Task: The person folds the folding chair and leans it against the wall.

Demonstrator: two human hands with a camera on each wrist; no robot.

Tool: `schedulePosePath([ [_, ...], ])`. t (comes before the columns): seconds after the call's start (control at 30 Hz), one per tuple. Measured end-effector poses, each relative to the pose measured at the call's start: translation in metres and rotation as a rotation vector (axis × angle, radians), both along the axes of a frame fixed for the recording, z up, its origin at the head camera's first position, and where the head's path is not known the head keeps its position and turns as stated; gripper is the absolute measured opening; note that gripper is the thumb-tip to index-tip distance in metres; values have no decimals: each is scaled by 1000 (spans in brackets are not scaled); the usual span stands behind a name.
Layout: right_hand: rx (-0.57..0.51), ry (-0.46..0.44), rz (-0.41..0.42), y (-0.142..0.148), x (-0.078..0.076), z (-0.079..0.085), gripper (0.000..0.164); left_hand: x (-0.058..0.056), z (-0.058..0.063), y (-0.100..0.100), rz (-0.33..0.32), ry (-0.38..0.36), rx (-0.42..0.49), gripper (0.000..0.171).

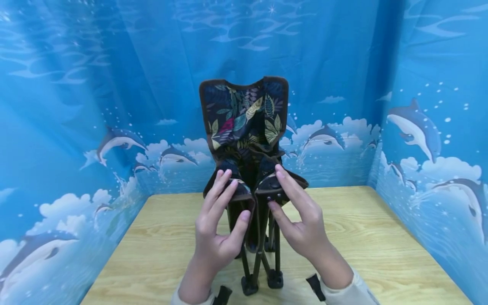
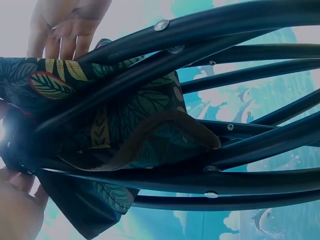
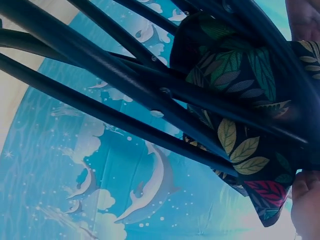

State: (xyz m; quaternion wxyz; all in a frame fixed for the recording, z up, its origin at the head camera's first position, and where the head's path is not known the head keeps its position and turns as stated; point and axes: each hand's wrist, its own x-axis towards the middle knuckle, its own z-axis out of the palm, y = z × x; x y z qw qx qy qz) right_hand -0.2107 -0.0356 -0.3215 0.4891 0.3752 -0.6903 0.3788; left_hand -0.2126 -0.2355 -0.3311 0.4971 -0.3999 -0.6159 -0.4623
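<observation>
A small folding camp chair [image 1: 248, 97] with dark leaf-print fabric and brown edging stands upright, partly folded, its backrest away from me. At the near left corner of its seat, my left hand [image 1: 217, 231] has long, straight fingers on the fabric and its thumb spread apart. Across from it, my right hand [image 1: 305, 224] rests its extended fingers on the near right seat corner, thumb lower down by the edge. Dark tubular legs [image 2: 260, 180] joined by rivets cross close together in the left wrist view. Leaf-print fabric [image 3: 240, 85] bunches between the tubes in the right wrist view.
The chair's black plastic feet [image 1: 249, 286] stand on a pale wood-grain table [image 1: 160, 241]. A blue curtain [image 1: 152, 63] printed with dolphins and clouds encloses the back and both sides. Dark straps [image 1: 223, 294] hang at the wrists.
</observation>
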Motion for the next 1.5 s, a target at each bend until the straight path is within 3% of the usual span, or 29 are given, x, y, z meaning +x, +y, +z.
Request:
schedulePosePath([
  [0.4, -29, 54, 42, 5, 2, -9, 53, 1, -6, -6, -3, 15, -1, 47],
  [0.57, -31, 68, 30, 7, 4, -12, 53, 2, -9, -8, 1, 30, 5, 48],
  [0.8, -58, 91, -20, 10, 3, -20, 52, 2, -15, -12, 58, 79, 29, 46],
  [1.0, -70, 119, -60, 13, 2, -29, 46, 2, -18, -14, 56, 113, 62, 46],
  [1.33, -53, 99, -58, 18, 2, -38, 40, 2, -25, -16, 70, 121, 124, 46],
  [1.5, -36, 41, -54, 21, 4, -45, 35, 0, -30, -15, 59, 132, 147, 41],
])
